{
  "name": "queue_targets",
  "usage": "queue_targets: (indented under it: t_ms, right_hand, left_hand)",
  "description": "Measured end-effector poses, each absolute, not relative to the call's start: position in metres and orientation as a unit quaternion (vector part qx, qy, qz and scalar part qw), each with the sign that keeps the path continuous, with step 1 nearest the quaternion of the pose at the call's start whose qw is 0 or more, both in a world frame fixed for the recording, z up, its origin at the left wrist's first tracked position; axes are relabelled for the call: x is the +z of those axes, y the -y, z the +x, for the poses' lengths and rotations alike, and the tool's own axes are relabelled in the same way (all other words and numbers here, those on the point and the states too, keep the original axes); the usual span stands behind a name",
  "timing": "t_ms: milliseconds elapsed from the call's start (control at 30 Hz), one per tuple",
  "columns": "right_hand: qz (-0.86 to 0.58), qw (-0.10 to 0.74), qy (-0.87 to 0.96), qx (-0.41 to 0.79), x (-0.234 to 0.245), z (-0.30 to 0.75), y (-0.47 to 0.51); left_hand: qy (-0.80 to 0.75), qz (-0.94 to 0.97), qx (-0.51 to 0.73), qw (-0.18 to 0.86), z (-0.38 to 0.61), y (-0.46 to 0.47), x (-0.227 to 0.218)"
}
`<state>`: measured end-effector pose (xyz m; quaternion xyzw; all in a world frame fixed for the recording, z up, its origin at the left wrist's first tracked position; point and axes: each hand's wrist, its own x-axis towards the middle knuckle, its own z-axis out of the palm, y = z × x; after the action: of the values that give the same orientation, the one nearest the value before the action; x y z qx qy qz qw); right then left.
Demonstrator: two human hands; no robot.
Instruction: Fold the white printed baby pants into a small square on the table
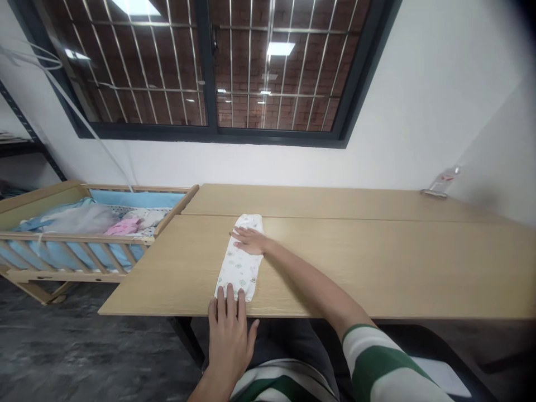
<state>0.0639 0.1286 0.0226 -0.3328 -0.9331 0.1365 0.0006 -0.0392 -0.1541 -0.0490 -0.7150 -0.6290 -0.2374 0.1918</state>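
Observation:
A white cloth [239, 269] with a small printed pattern lies on the table in a long, narrow folded strip, running from near the front edge toward the seam. My right hand [250, 240] rests flat across its upper part, fingers stretched out to the left. At the near end, my left hand [230, 326] touches the cloth's lower edge with its fingertips, fingers extended and thumb apart. Neither hand grips the cloth. Whether it is a garment or a plain piece of fabric, I cannot tell.
The wooden table [355, 262] has a lengthwise seam toward the back. To the left stands a wooden crib [75, 239] with blue padding and a pink cloth [123, 226] inside. A clear plastic item [443, 181] sits at the back right corner. A barred window [213, 72] is above.

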Motion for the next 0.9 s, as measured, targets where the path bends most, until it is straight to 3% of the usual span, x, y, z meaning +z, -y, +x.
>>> queue_targets:
  t_ms: [400, 900]
  right_hand:
    - [-0.428, 0.032, 0.898, 0.095, 0.015, 0.081, -0.196]
    - [-0.416, 0.04, 0.906, 0.066, 0.024, 0.11, -0.184]
  left_hand:
    - [0.638, -0.705, -0.251, 0.181, -0.033, 0.155, -0.043]
    - [0.604, -0.73, -0.266, 0.18, 0.007, 0.164, -0.037]
